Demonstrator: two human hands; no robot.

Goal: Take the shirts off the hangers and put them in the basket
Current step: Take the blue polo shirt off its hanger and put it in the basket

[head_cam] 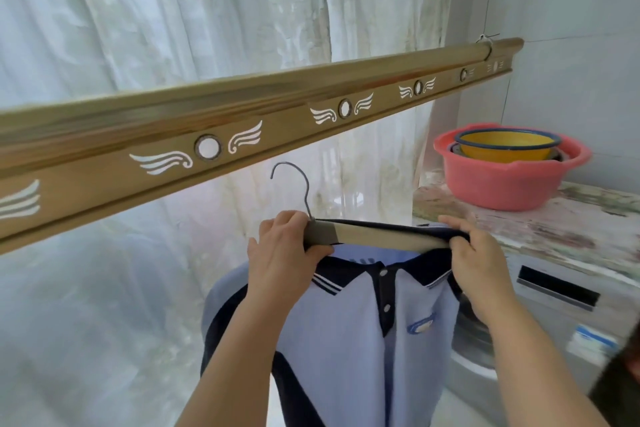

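Note:
A light blue polo shirt point(346, 340) with a navy collar hangs on a wooden hanger point(377, 237) with a metal hook, held below the rail and off it. My left hand point(280, 253) grips the hanger's left end beside the hook. My right hand point(479, 263) pinches the shirt's navy collar and shoulder at the hanger's right end. No basket is in view.
A gold drying rail point(242, 118) with wing cut-outs crosses the view above the hands. A pink basin point(509, 180) holding a yellow bowl point(505, 146) sits on a covered washing machine point(554, 295) at the right. White curtains hang behind.

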